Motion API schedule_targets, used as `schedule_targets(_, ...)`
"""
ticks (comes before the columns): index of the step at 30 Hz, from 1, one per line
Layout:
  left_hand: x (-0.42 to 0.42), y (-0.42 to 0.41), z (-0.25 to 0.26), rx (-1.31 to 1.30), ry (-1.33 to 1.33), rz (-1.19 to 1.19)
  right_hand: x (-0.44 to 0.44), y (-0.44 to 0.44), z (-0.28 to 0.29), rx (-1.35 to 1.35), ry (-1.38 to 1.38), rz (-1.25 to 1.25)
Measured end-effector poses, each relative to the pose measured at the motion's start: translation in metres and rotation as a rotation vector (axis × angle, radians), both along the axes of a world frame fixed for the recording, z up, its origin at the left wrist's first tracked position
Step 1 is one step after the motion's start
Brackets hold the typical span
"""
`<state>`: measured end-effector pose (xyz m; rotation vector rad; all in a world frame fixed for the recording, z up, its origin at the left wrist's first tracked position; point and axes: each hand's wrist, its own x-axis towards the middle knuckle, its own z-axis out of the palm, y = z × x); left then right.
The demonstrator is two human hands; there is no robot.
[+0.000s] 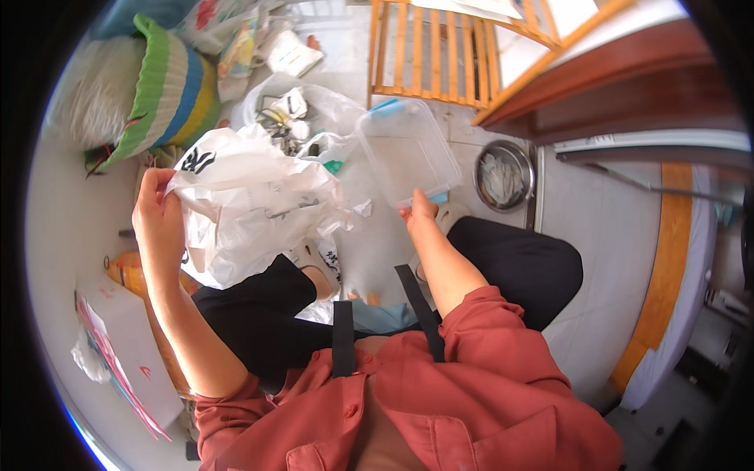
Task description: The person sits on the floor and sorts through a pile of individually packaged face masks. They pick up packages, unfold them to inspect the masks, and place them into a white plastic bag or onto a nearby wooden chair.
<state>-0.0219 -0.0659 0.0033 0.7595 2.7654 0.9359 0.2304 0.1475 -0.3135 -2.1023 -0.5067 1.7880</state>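
Observation:
My left hand [158,206] grips the edge of a white plastic bag [259,200] with black print, which hangs crumpled over my left knee. Out to the right, my right hand [419,207] holds the near end of a clear plastic box [406,147] with light-blue clips at its two ends. The box is tilted, and I see nothing inside it. Beyond the white bag lies a translucent plastic bag [336,106], spread apart around cables and small white items [288,120]. A scrap of white paper [363,208] is on the floor between my hands.
A striped woven basket [177,94] stands at the left, near more plastic bags [235,59]. A slatted wooden rack [436,53] is at the back. At the right sits a metal bowl [504,176] holding crumpled material. A white carton [126,335] leans by the left wall.

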Motion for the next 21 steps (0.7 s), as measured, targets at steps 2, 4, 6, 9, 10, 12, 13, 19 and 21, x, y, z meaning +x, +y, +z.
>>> schedule_targets(2, -0.001, -0.005, -0.004, 0.019, 0.073, -0.006, 0.009, -0.003, 0.050, 0.053, 0.062, 0.022)
schedule_targets(4, -0.003, -0.009, -0.006, 0.020, 0.114, -0.044, 0.027, 0.000, 0.110, 0.105, 0.157, 0.084)
schedule_targets(6, -0.014, 0.000, -0.011, 0.045, 0.151, -0.113, 0.059, 0.028, 0.164, 0.223, 0.274, 0.218)
schedule_targets(9, -0.012, 0.008, -0.017, 0.122, 0.146, -0.158, 0.134, 0.081, 0.249, 0.475, 0.265, 0.495)
schedule_targets(10, -0.010, 0.010, -0.017, 0.117, 0.165, -0.158, 0.155, 0.101, 0.277, 0.517, 0.134, 0.571)
schedule_targets(12, -0.011, 0.012, -0.025, 0.134, 0.186, -0.145, 0.201, 0.120, 0.326, 0.566, 0.050, 0.595)
schedule_targets(13, -0.012, 0.012, -0.030, 0.186, 0.221, -0.134, 0.223, 0.125, 0.338, 0.596, 0.015, 0.558)
schedule_targets(19, -0.021, 0.021, -0.047, 0.401, -0.208, 0.090, 0.356, 0.062, 0.205, 0.630, 0.034, 0.028)
schedule_targets(21, -0.015, 0.018, -0.045, 0.503, -0.353, 0.197, 0.378, 0.009, 0.130, 0.432, 0.090, -0.320)
